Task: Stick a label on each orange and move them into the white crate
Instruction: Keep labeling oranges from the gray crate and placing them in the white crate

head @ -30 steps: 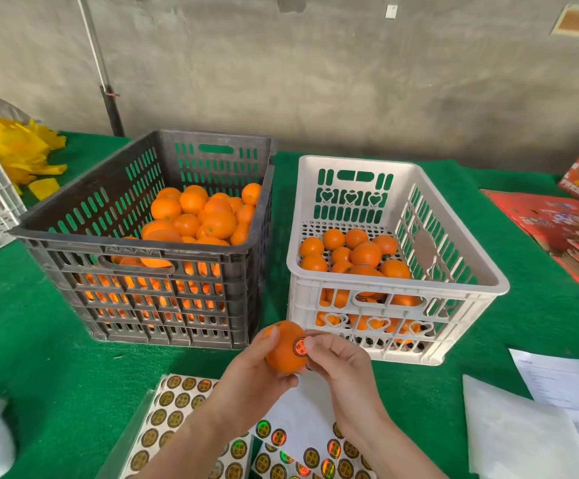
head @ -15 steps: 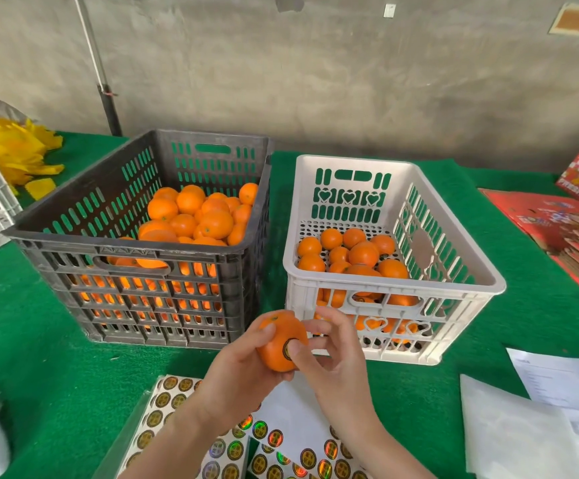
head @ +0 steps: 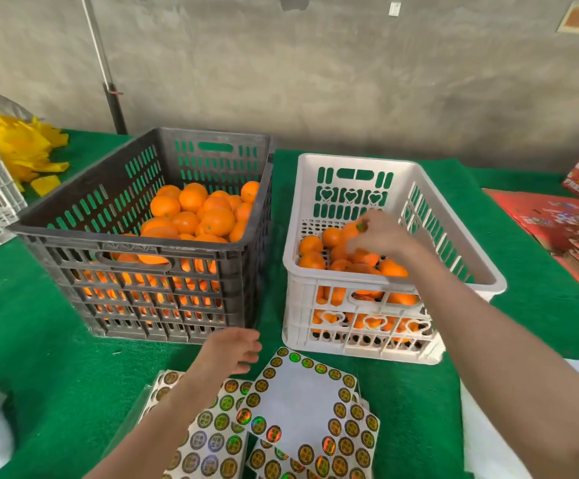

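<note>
While the dark crate (head: 136, 295) sits heaped with oranges (head: 191, 216), the white crate (head: 315, 305) beside it holds a lower pile (head: 315, 261) bunched toward its near wall, with bare perforated floor behind. The right hand (head: 384, 236) reaches in over the near rim, its fingers curled round a labelled orange (head: 349, 233) just above that pile, though blur hides the exact grip. The left hand (head: 234, 350) hovers with relaxed, loosely bent fingers, holding nothing, over the green cloth (head: 56, 375) near the label sheets (head: 302, 392). A narrow gap separates the crates.
</note>
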Demonstrator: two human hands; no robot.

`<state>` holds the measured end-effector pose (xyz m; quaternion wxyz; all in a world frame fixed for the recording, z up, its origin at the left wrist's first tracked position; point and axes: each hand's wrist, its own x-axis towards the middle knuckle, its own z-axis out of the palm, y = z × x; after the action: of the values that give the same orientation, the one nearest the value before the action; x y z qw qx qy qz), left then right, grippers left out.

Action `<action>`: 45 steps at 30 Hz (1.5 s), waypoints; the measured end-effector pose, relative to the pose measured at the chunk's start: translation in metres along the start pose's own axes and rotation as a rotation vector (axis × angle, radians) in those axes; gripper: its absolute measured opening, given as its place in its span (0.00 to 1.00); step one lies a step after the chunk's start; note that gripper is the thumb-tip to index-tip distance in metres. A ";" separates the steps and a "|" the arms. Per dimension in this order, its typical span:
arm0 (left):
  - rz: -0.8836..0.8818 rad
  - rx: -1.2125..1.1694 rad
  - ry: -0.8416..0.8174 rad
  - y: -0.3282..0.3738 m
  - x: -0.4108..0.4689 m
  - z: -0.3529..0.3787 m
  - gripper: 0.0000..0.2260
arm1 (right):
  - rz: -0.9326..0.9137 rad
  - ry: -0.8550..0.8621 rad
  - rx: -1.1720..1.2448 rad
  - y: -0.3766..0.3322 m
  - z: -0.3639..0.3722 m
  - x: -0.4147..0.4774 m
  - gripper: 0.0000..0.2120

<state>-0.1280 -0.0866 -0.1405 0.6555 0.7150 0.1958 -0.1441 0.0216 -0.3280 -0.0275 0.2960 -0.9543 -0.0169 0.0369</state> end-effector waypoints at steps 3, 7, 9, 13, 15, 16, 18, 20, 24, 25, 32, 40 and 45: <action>-0.018 0.409 -0.038 -0.023 0.012 0.003 0.16 | 0.088 -0.524 -0.484 0.032 0.015 0.030 0.11; -0.034 0.709 -0.080 -0.038 0.019 0.009 0.24 | 0.155 -0.748 -0.564 0.050 0.025 0.038 0.24; -0.026 0.771 -0.106 -0.043 0.023 0.012 0.27 | 0.072 -0.683 -0.635 0.045 0.022 0.030 0.19; 0.017 0.908 -0.101 -0.049 0.028 0.020 0.31 | -0.169 0.165 -0.187 0.026 0.017 0.000 0.10; 0.052 0.961 -0.046 -0.051 0.029 0.026 0.32 | -0.404 0.550 0.228 0.013 0.024 -0.039 0.06; 0.071 0.947 -0.021 -0.053 0.030 0.028 0.32 | -0.543 0.551 0.301 0.009 0.034 -0.062 0.04; 0.099 0.791 -0.001 -0.057 0.031 0.030 0.31 | -0.681 0.260 0.310 0.012 0.071 -0.107 0.05; 0.099 0.566 0.017 -0.059 0.031 0.029 0.27 | -0.591 -0.157 0.172 0.031 0.116 -0.140 0.04; -0.067 0.102 -0.015 -0.053 0.025 0.029 0.07 | -0.403 -0.353 0.050 0.068 0.172 -0.164 0.06; -0.149 -0.049 -0.080 -0.051 0.022 0.028 0.07 | -0.403 -0.313 0.075 0.070 0.177 -0.166 0.10; -0.277 -0.169 -0.299 -0.069 -0.001 0.037 0.11 | -0.418 -0.104 0.113 0.071 0.191 -0.173 0.11; -0.267 -0.361 -0.224 -0.066 -0.010 0.042 0.11 | -0.452 0.082 0.172 0.074 0.180 -0.189 0.07; -0.277 -0.317 -0.212 -0.062 -0.015 0.042 0.10 | -0.509 0.162 0.202 0.068 0.174 -0.195 0.05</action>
<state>-0.1681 -0.1257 -0.1922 0.7503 0.5504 0.2423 -0.2746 -0.1861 -0.2968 -0.1972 0.3899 -0.8849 -0.2284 -0.1135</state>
